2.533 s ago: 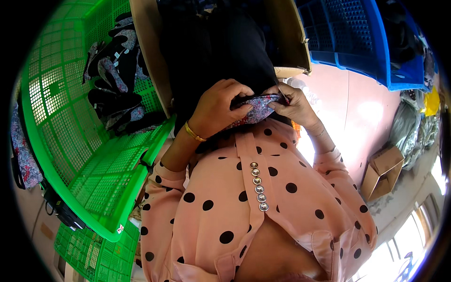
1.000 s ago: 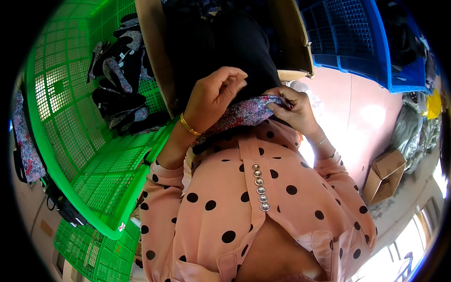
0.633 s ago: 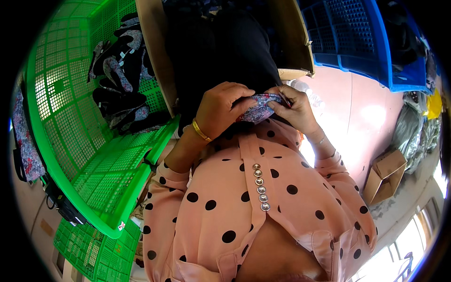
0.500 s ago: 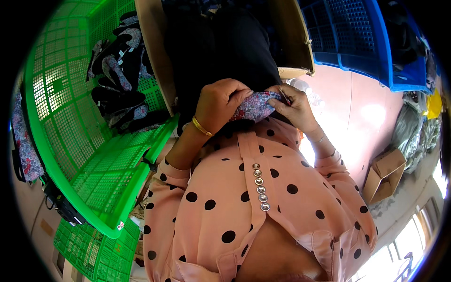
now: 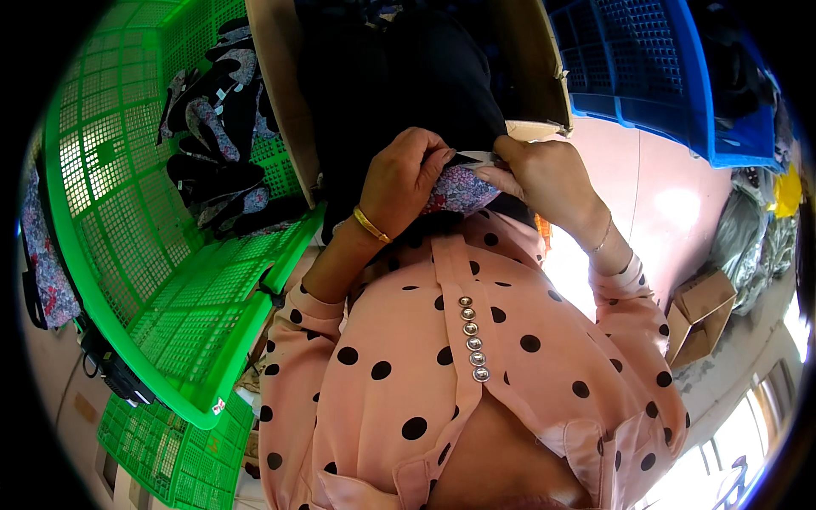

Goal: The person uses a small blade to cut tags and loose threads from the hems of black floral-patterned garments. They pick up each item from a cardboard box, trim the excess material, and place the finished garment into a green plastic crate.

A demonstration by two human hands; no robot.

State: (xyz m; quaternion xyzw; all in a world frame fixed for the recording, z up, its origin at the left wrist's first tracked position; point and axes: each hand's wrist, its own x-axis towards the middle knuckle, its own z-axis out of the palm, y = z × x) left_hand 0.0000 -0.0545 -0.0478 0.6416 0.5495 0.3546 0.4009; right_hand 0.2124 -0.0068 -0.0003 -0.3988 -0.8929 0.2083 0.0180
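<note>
Close to my lap lies a small floral cloth piece (image 5: pixel 459 189), purple-blue with red flowers and a dark side. It looks like a sewn, padded item, though its exact kind is hard to make out. My left hand (image 5: pixel 403 180) pinches its left end between thumb and fingers. At the upper right edge, the thumb and fingers of my right hand (image 5: pixel 548 180) are closed on it. A pale strip shows along the edge between the two hands. Part of the piece is hidden behind my fingers.
On the left, a large green crate (image 5: pixel 127 280) holds several black and floral pieces (image 5: pixel 212 127). An open cardboard box (image 5: pixel 531 59) stands ahead, around my legs. Beyond it at right is a blue crate (image 5: pixel 629 68). A smaller carton (image 5: pixel 701 319) and plastic bags (image 5: pixel 739 238) lie further right.
My right hand has turned and shifted slightly right and up, its back now showing. The edge of the floral cloth piece has opened, showing a pale strip. My left hand has barely moved.
</note>
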